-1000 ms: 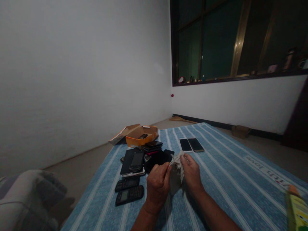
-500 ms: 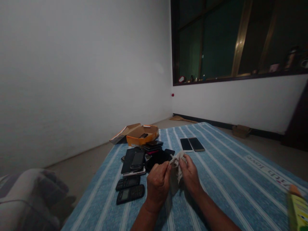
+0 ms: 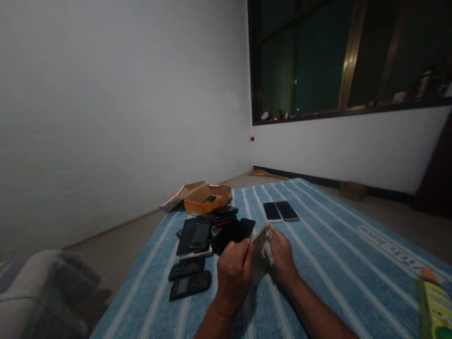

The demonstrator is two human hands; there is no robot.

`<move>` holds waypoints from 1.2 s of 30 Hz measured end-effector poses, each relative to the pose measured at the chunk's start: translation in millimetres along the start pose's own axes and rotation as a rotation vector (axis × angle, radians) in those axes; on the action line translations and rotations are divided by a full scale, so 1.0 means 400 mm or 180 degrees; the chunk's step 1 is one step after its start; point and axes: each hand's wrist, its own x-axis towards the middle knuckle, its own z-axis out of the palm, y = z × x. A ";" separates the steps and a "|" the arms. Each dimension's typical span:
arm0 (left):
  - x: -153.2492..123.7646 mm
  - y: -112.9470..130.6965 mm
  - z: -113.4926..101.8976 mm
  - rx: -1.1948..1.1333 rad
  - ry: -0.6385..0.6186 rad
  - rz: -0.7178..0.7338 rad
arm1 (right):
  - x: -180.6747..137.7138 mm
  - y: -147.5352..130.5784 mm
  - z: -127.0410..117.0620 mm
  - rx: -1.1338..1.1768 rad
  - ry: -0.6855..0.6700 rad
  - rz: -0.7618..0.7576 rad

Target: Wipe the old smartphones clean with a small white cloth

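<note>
My left hand [image 3: 235, 270] is closed around a pale phone [image 3: 259, 256] held upright on its edge above the blue striped mat [image 3: 335, 263]. My right hand [image 3: 282, 256] presses a crumpled white cloth [image 3: 266, 245] against the phone's right side, fingers closed on the cloth. Both hands meet in the middle of the mat, just behind a heap of dark phones [image 3: 212, 230]. Two smartphones [image 3: 280, 211] lie side by side, face up, beyond my hands.
An orange cardboard box [image 3: 206, 197] with its lid open sits at the mat's far left corner. Two dark keypad phones [image 3: 189, 278] lie left of my left hand. A yellow-green bottle [image 3: 434, 306] stands at the right edge. A grey bundle [image 3: 42, 292] lies at lower left.
The phone has tipped more upright between my hands, and the cloth has bunched tighter against its right side. Both hands stay in the same spot.
</note>
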 end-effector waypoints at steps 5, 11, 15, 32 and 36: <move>0.001 0.002 -0.002 0.0008 -0.0039 -0.0040 | -0.009 -0.027 0.009 -0.0485 0.0074 -0.0517; 0.007 0.012 -0.003 -0.0050 -0.0019 -0.0018 | -0.003 -0.029 0.008 -0.0458 0.0045 -0.0384; 0.003 0.010 -0.001 -0.0029 0.0010 0.0029 | -0.004 -0.011 0.004 -0.0321 0.0083 -0.0257; -0.004 0.012 0.009 0.0097 0.0094 0.0190 | 0.008 -0.027 0.001 -0.0328 0.0211 -0.0197; -0.002 0.019 0.006 0.0053 0.0093 0.0165 | -0.004 -0.044 0.013 -0.0525 0.0247 -0.0489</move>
